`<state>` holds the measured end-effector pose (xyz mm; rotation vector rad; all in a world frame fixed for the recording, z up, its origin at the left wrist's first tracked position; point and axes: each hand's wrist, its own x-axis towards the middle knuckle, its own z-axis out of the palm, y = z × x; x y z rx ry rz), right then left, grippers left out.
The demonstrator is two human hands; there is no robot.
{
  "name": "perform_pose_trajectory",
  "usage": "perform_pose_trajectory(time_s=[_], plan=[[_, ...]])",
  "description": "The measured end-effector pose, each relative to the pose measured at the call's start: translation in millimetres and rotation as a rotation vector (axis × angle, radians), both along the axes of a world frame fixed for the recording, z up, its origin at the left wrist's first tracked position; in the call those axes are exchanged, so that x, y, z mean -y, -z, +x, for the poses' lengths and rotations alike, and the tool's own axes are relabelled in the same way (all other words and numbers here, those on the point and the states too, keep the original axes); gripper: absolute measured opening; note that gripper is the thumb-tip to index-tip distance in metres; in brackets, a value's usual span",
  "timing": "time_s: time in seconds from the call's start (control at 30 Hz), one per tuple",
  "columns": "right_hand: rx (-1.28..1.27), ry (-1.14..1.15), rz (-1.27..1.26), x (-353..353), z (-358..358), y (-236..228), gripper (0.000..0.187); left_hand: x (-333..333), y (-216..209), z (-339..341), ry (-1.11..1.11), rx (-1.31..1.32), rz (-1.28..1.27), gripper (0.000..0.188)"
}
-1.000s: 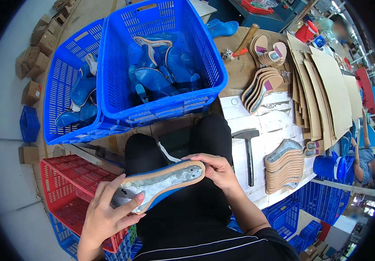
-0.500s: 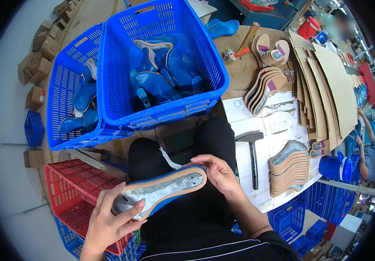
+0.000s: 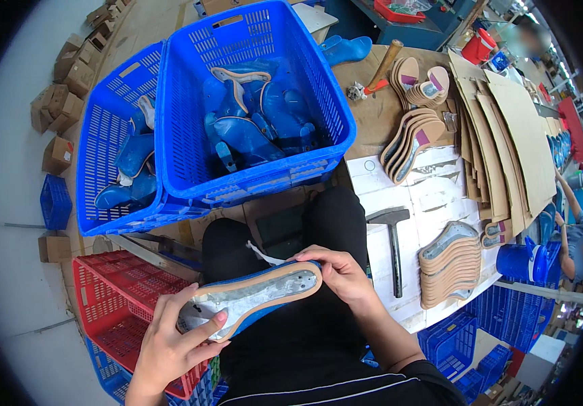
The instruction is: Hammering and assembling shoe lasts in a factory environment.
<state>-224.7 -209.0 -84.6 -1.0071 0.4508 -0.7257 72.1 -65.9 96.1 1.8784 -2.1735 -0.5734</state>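
Over my lap lies a blue shoe last with its sole up, a tan-rimmed insole (image 3: 257, 302) with a grey-silver middle covering that side. My left hand (image 3: 169, 338) is closed around its wide end, with fingertips resting on the insole face. At the narrow, rounded heel end, my right hand (image 3: 342, 274) grips the edge, its thumb at the rim and fingers along the far side. A thin white strip (image 3: 262, 254) sticks out from beside my right fingertips; whether they pinch it is hidden.
Two blue crates (image 3: 257, 179) with blue lasts stand ahead. On the table at right are a hammer (image 3: 394, 254), stacked insoles (image 3: 448, 267), cardboard sheets (image 3: 508, 128) and a blue bucket (image 3: 522, 260). Red crates (image 3: 112, 287) sit at lower left. Another person's arm (image 3: 569, 203) shows far right.
The white strip has dropped lower and leans more to the left. My right fingers have shifted slightly at the heel end; my left hand keeps its hold.
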Motion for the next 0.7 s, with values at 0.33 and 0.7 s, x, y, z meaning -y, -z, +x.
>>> perform_pose_trajectory(time_s=[0.33,0.7], plan=[[-0.366,0.553,0.140,-5.1,-2.7,-15.5,0.038,-4.6,2.2,4.9,0.010,-0.025,0.018,0.067],[-1.666,0.635,-0.594,7.2,-133.1,82.6,0.046,-3.3,-3.5,10.0,0.073,-0.013,0.042,0.060]])
